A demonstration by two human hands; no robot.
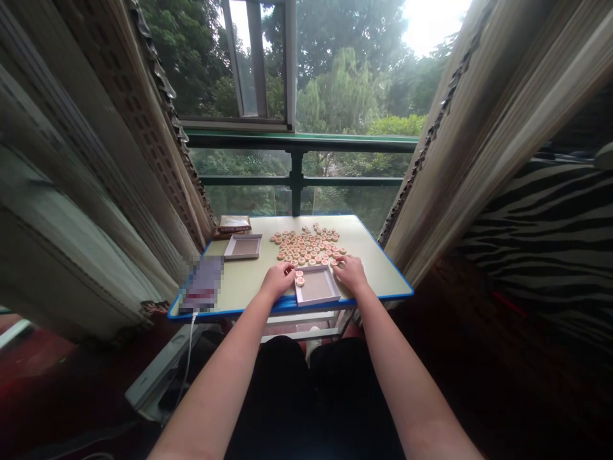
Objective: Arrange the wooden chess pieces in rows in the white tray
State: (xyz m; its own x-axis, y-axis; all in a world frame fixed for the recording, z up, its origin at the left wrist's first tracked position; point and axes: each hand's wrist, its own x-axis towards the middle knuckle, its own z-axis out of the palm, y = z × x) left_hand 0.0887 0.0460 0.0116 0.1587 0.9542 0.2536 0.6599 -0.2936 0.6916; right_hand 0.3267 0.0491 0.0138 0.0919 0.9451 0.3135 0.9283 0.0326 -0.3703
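Observation:
Many round wooden Chinese chess pieces [309,246] with red or dark markings lie spread over the table. In front of them, at the near edge, is a shallow open box [318,299]. Two chess pieces [299,281] sit in its left side, one behind the other. My left hand [279,280] is at the box's left rim, its fingers curled together; what they hold, if anything, is hidden. By the box's far right corner, my right hand [352,273] has its fingertips closed around a chess piece [334,262] at the edge of the spread.
A second shallow box [243,246] lies at the left, with a stacked flat case [234,223] behind it. A blurred-out device [204,284] with a white cable [191,332] rests on the left edge of the blue-rimmed table [383,275]. Curtains hang on both sides.

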